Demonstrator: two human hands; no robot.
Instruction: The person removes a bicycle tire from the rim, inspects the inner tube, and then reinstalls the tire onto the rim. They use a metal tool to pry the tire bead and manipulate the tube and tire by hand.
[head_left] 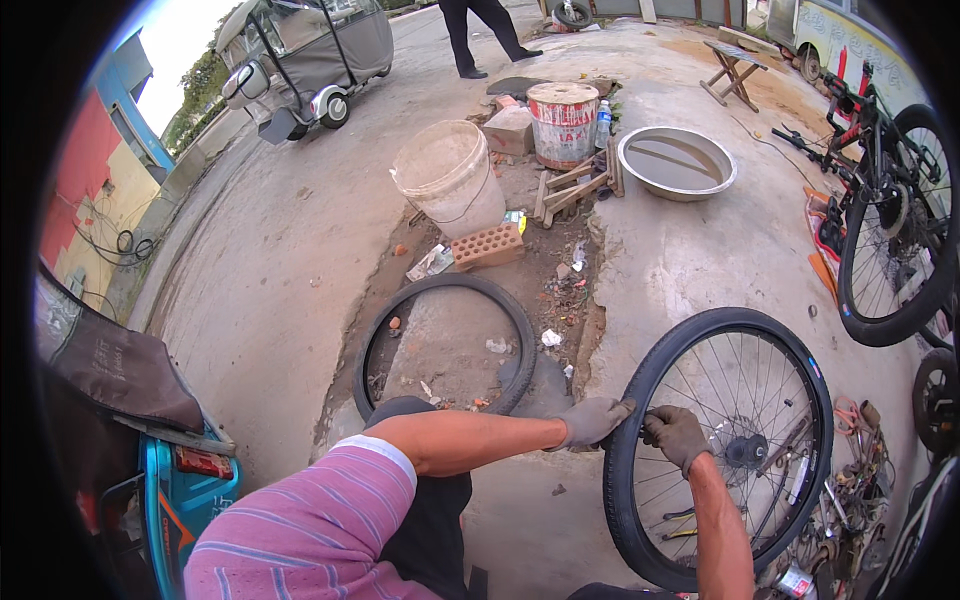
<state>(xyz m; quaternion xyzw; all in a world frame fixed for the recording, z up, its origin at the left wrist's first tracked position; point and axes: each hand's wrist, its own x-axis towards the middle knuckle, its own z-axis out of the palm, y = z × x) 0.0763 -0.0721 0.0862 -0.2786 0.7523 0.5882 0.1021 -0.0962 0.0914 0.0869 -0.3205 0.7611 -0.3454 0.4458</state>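
Observation:
A bicycle wheel with a black tyre and thin spokes is in front of me on the right. My left hand, in a grey glove, grips the tyre's left outer edge. Just inside the rim there, my gloved right hand has its fingers curled together against the rim's inner side, its forearm crossing in front of the spokes. What those fingers pinch is hidden. A loose black tyre without spokes lies on the ground left of the wheel.
Beyond stand a white bucket, a perforated brick, a red-white drum and a metal basin of water. Tools clutter the ground at right, below a bicycle. A blue vehicle is at left; a person stands far off.

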